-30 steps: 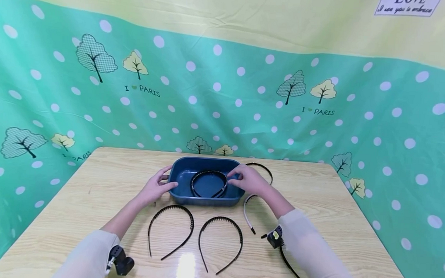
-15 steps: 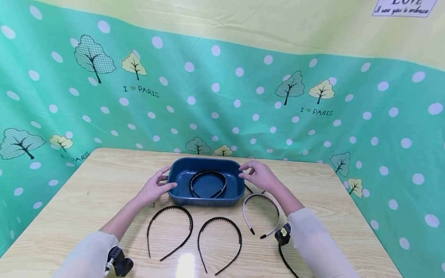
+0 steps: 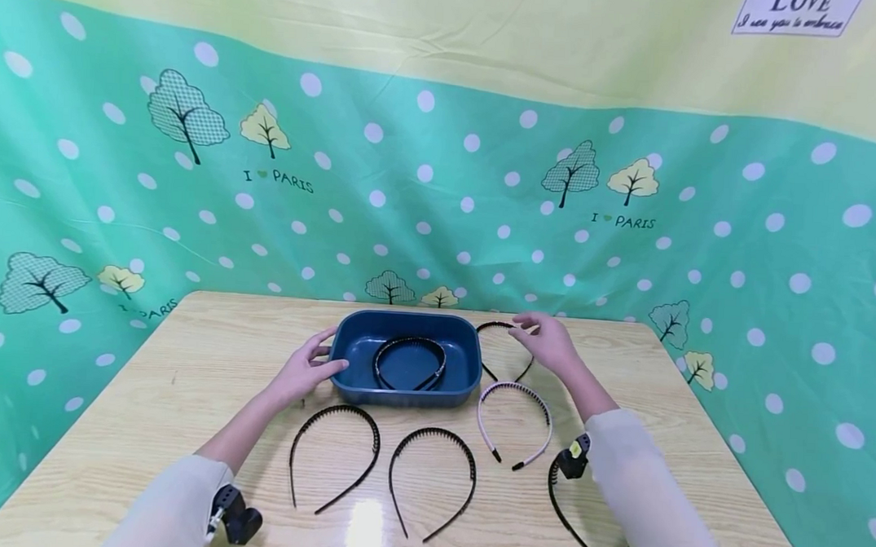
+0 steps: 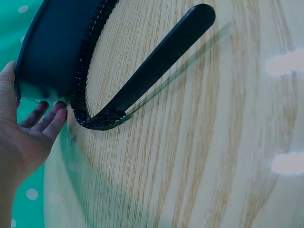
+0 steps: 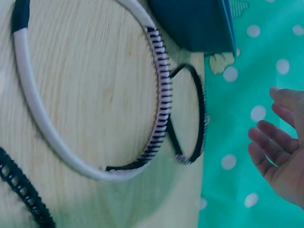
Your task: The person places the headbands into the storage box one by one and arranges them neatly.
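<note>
My left hand (image 3: 307, 374) grips the left end of a blue plastic tub (image 3: 410, 398), thumb over the rim and other fingers along the outside. Inside the tub lies black headband material (image 3: 411, 338), perhaps more than one band. My right hand (image 3: 548, 344), holding nothing, hovers beside a toothed black headband (image 3: 496, 324) right of the tub. Its fingers are loosely bent in the right wrist view. Just in front of that band lies a white headband (image 3: 514, 384) with black tips. The left wrist view shows a black headband (image 4: 99, 124) close to the tub.
Two black headbands, one at front left (image 3: 344, 407) and one at front middle (image 3: 434, 431), lie on the wooden table (image 3: 207, 353). Another black headband (image 3: 573, 531) is partly under my right forearm. A green dotted curtain (image 3: 426, 199) hangs behind the table.
My right hand has left the inside of the tub and moved right, to above the back black headband. The left hand has stayed on the tub.
</note>
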The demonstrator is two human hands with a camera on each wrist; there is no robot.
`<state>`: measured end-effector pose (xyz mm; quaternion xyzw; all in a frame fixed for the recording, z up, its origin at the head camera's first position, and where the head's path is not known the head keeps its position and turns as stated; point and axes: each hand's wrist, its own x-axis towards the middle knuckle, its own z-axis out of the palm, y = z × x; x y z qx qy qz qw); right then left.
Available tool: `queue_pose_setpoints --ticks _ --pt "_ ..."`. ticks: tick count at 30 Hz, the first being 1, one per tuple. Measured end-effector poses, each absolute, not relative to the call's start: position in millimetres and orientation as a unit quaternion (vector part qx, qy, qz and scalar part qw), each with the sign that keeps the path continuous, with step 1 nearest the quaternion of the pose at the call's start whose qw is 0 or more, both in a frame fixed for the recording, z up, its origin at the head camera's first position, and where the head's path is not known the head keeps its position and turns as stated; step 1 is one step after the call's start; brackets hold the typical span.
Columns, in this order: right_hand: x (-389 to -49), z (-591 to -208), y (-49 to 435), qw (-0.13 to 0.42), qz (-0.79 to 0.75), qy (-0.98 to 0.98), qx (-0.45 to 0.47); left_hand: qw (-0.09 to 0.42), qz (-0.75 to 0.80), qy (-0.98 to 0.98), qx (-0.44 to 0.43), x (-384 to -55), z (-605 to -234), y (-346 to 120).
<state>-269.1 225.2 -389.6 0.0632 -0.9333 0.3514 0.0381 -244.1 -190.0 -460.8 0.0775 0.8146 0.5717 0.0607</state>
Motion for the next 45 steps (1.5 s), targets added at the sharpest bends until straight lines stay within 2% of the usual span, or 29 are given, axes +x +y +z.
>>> queue_pose_setpoints --ticks 9,27,45 --pt "-275.4 -404.8 249.8 0.039 0.378 -0.925 0.006 0.062 0.573 0.813 0.078 -246.8 -464.3 -190.9" --pt "-279.7 -440.1 257.8 0.028 0.409 -0.907 -0.096 0.063 0.582 0.807 0.083 -245.6 -464.2 -190.3" --pt "-285.7 -453.4 252.4 0.033 0.415 -0.902 -0.117 0.064 0.580 0.808 0.082 -245.1 -461.9 -190.3"
